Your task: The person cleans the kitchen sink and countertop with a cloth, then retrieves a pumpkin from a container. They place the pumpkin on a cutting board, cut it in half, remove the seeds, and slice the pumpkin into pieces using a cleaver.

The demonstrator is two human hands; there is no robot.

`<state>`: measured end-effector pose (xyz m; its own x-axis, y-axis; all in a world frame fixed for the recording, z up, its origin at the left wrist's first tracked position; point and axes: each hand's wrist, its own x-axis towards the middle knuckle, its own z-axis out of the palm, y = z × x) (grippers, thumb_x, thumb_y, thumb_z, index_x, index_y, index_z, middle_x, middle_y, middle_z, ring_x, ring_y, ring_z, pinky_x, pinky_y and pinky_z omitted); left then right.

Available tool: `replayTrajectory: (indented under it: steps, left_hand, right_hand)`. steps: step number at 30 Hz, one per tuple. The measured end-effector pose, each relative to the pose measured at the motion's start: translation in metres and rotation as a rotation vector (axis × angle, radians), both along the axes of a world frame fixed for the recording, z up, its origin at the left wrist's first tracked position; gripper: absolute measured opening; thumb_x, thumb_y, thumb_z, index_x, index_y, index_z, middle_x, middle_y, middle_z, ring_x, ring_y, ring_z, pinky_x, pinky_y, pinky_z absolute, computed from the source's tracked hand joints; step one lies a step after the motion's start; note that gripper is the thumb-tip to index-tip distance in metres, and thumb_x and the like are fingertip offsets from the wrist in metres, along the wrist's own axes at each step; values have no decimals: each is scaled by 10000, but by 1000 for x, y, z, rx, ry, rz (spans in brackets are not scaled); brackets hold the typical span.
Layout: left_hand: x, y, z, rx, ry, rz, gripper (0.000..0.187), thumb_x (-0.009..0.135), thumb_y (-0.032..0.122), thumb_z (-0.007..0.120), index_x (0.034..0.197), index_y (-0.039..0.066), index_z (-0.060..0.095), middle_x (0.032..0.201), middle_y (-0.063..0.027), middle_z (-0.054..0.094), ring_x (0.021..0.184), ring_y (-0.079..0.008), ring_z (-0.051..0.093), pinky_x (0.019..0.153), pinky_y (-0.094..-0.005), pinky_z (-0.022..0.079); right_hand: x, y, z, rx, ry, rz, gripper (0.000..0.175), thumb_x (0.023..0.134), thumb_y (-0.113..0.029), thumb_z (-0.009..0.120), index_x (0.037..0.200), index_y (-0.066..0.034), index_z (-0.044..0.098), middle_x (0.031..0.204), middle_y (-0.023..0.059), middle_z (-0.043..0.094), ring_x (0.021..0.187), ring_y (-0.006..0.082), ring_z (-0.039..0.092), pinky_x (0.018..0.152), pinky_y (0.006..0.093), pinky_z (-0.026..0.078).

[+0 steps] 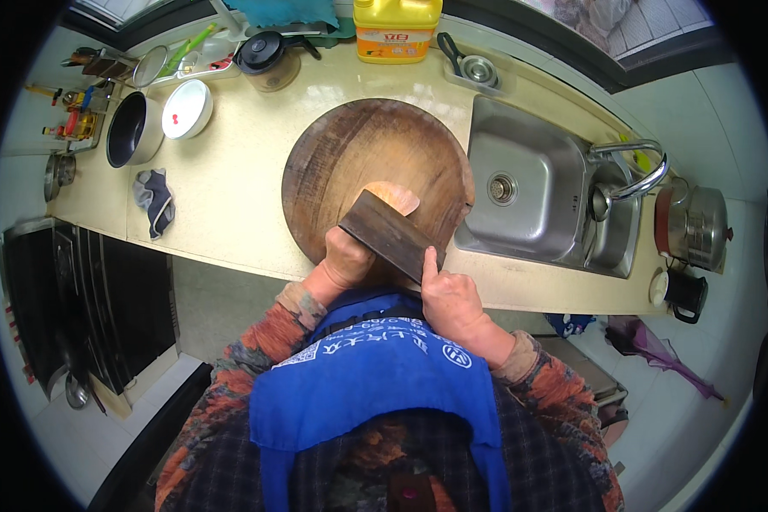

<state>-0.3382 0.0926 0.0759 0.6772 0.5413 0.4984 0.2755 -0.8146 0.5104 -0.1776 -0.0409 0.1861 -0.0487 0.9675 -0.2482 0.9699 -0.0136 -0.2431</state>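
Note:
A dark-bladed cleaver (390,238) slants over the near part of a round wooden chopping board (358,141). My right hand (451,297) grips it at the right end, the index finger laid along the blade; the handle is hidden in the fist. Beside the blade's lower left edge is my left hand (347,259), its fingers curled and partly covered by the blade, so I cannot see whether it holds anything. A pale orange-pink piece of food (393,195) lies on the board and shows just beyond the blade's far edge.
Right of the board is a steel sink (531,173) with a faucet (640,173). A yellow jug (397,32) and a lidded pot (265,61) stand behind. Leftward are a white bowl (187,109), a dark-lined pot (134,131) and a cloth (155,201).

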Motion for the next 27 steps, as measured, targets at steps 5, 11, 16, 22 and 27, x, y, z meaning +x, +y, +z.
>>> replayTrajectory:
  steps: [5, 11, 16, 22, 27]
  left_hand:
    - [-1, 6, -1, 14, -8, -11, 269, 688, 173, 763, 935, 76, 714, 866, -90, 716, 704, -291, 699, 603, -362, 550]
    - [1, 9, 16, 36, -40, -12, 216, 688, 132, 722, 894, 71, 731, 874, -87, 725, 724, -274, 710, 622, -344, 566]
    - [9, 11, 29, -47, -174, -23, 157, 709, 63, 683, 856, 73, 737, 918, -78, 737, 766, -229, 724, 651, -309, 582]
    - [11, 7, 29, -59, -106, 8, 142, 707, 50, 681, 835, 65, 741, 906, -85, 742, 749, -208, 727, 645, -297, 584]
    - [6, 6, 18, -54, -65, -12, 184, 706, 126, 743, 866, 35, 732, 805, -107, 731, 694, -243, 723, 628, -307, 574]
  right_hand:
    - [-13, 4, -2, 12, -81, -16, 574, 724, -30, 575, 1233, 222, 494, 589, 146, 620, 509, 230, 646, 479, 337, 536]
    - [-26, 10, -7, 33, -157, -50, 573, 730, -41, 581, 1232, 224, 498, 572, 124, 614, 486, 196, 634, 450, 320, 525]
    - [-34, 18, -10, 43, -155, -85, 564, 734, -36, 578, 1220, 237, 493, 573, 140, 622, 483, 206, 637, 457, 319, 532]
    - [-41, 33, -12, 89, -160, -115, 541, 734, -38, 582, 1171, 271, 498, 576, 158, 649, 510, 202, 667, 476, 299, 540]
    - [-47, 34, -25, 123, -181, -158, 523, 744, -41, 578, 1163, 263, 512, 577, 151, 655, 515, 211, 674, 478, 302, 542]
